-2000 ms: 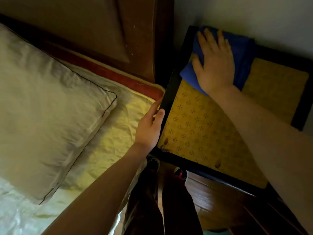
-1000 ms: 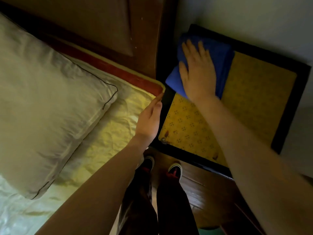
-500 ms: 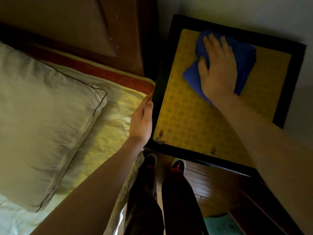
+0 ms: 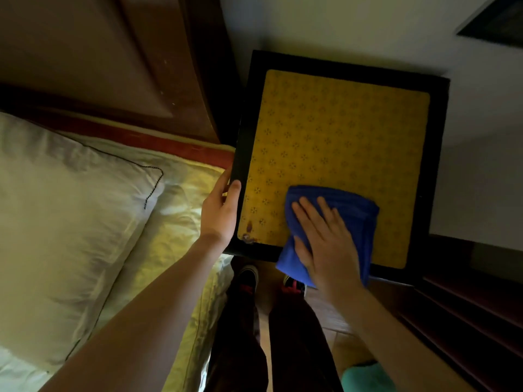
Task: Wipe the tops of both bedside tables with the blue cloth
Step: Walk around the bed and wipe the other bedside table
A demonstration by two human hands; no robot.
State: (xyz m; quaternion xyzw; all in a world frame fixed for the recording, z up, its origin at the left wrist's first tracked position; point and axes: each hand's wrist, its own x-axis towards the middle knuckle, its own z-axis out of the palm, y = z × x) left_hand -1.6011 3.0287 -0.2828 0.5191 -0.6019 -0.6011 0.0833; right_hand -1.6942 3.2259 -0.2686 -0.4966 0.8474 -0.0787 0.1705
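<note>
One bedside table stands beside the bed, with a black frame and a yellow patterned top. The folded blue cloth lies at the table's near edge and hangs slightly over the front. My right hand presses flat on the cloth with fingers spread. My left hand grips the table's left rim near the front corner, thumb on top. A dark stain marks the near left corner of the yellow top. No second bedside table is in view.
The bed with a white pillow and pale yellow sheet fills the left. A dark wooden headboard rises behind it. A white wall backs the table. My legs and shoes stand on the wooden floor; dark furniture sits at right.
My right hand has dragged the blue cloth from the far part of the table top down to the near front edge. My left hand stayed on the table's left rim.
</note>
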